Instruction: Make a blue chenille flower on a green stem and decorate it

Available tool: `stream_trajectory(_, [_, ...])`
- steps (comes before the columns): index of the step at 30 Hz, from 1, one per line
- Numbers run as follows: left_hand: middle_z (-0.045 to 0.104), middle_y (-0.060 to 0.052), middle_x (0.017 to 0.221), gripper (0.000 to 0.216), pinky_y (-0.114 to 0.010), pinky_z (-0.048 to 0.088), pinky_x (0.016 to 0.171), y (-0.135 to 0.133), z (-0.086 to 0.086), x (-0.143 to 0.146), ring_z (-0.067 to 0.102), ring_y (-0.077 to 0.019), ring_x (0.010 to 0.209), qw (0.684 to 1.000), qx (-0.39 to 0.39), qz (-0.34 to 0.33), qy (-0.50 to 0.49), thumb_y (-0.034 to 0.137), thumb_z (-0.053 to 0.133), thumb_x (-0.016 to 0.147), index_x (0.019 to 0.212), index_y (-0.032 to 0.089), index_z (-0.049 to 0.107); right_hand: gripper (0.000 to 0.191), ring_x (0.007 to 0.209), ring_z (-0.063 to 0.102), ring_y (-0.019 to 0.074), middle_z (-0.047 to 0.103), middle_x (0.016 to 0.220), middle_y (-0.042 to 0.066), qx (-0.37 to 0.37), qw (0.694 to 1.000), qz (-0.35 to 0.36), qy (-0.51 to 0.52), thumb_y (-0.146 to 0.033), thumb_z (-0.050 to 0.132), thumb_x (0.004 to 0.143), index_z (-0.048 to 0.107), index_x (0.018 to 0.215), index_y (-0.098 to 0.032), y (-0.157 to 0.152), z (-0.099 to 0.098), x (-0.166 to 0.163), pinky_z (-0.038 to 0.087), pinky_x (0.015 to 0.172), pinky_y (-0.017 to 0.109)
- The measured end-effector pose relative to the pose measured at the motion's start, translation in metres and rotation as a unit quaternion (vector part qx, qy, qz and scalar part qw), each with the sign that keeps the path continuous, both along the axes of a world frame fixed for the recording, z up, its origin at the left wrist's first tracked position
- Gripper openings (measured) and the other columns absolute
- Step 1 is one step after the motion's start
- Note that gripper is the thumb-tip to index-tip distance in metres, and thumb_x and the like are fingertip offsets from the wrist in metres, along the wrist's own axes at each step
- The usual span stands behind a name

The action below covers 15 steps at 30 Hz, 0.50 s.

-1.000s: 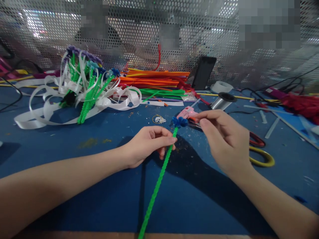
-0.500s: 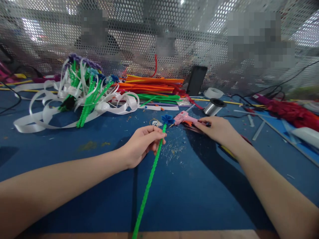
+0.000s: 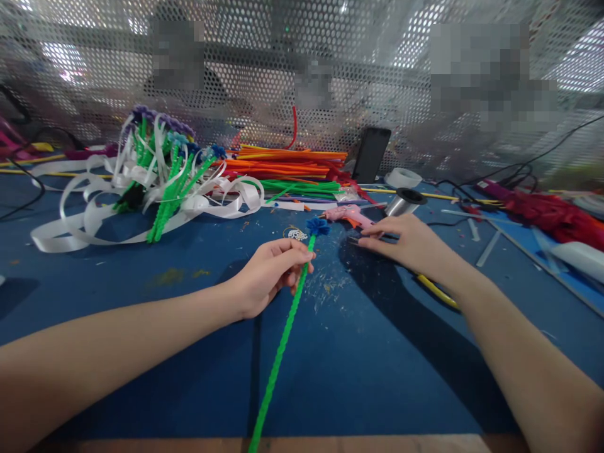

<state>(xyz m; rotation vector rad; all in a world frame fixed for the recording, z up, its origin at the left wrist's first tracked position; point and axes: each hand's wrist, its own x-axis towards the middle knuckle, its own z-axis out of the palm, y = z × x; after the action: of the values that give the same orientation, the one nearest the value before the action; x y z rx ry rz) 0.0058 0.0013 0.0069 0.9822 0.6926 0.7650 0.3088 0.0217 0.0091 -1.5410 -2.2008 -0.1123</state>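
Observation:
My left hand (image 3: 268, 274) pinches a long green twisted pipe-cleaner stem (image 3: 278, 352) just below the small blue flower (image 3: 317, 226) at its top. The stem runs down toward the near table edge. My right hand (image 3: 406, 242) lies low on the blue table, fingers stretched left, just below the pink glue gun (image 3: 348, 215). A thin dark tool tip (image 3: 353, 240) sticks out from under its fingers, and a yellow handle (image 3: 438, 293) shows behind the wrist. Whether the hand grips that tool is hidden.
A pile of finished green-stemmed flowers in white ribbon (image 3: 160, 182) lies far left. Orange and green pipe cleaners (image 3: 287, 167) are stacked at the back, beside a dark phone (image 3: 370, 154), a wire spool (image 3: 404, 200) and a tape roll (image 3: 402, 177). A mesh screen (image 3: 302, 75) closes the back.
My right hand left the flower head, reached to the glue gun, and now sits lower on the table over the dark tool. The left hand still holds the stem.

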Motion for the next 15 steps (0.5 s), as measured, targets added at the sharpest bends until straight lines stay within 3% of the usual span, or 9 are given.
stream_trajectory(2, [0.062, 0.004, 0.064, 0.02, -0.017, 0.037, 0.043, 0.0, 0.0, 0.0, 0.042, -0.002, 0.044, 1.0, 0.005, -0.001, 0.002, 0.026, 0.075, 0.079, 0.072, 0.016, 0.059, 0.035, 0.087, 0.068, 0.0262, 0.08, 0.094, 0.007, -0.034, 0.998, 0.036, -0.035, -0.056, 0.065, 0.087, 0.08, 0.095, -0.025, -0.001, -0.001, 0.002, 0.044, 0.085, 0.045])
stream_trajectory(8, [0.062, 0.003, 0.062, 0.02, -0.017, 0.036, 0.042, 0.0, 0.0, 0.001, 0.042, -0.0021, 0.042, 1.0, 0.0, -0.002, 0.007, 0.026, 0.076, 0.078, 0.071, 0.016, 0.06, 0.032, 0.097, 0.066, 0.0305, 0.079, 0.108, 0.008, -0.082, 0.994, 0.046, -0.056, -0.049, 0.059, 0.094, 0.081, 0.102, -0.026, 0.001, -0.002, 0.001, 0.042, 0.087, 0.05])
stream_trajectory(12, [0.061, 0.003, 0.06, 0.02, -0.017, 0.037, 0.042, 0.0, 0.001, 0.001, 0.041, -0.0019, 0.041, 1.0, 0.003, -0.013, 0.002, 0.025, 0.075, 0.08, 0.069, 0.015, 0.061, 0.027, 0.093, 0.068, 0.0308, 0.081, 0.1, 0.005, -0.097, 0.993, 0.056, -0.041, -0.047, 0.062, 0.092, 0.082, 0.095, -0.03, 0.001, 0.001, 0.004, 0.043, 0.086, 0.051])
stream_trajectory(15, [0.059, 0.004, 0.057, 0.021, -0.016, 0.037, 0.041, 0.0, 0.001, 0.001, 0.041, -0.0018, 0.04, 1.0, 0.009, -0.022, -0.006, 0.025, 0.075, 0.079, 0.068, 0.015, 0.061, 0.025, 0.091, 0.068, 0.0307, 0.08, 0.094, 0.005, -0.064, 0.997, 0.04, -0.004, -0.05, 0.066, 0.089, 0.081, 0.09, -0.03, -0.005, 0.006, -0.007, 0.044, 0.085, 0.051])
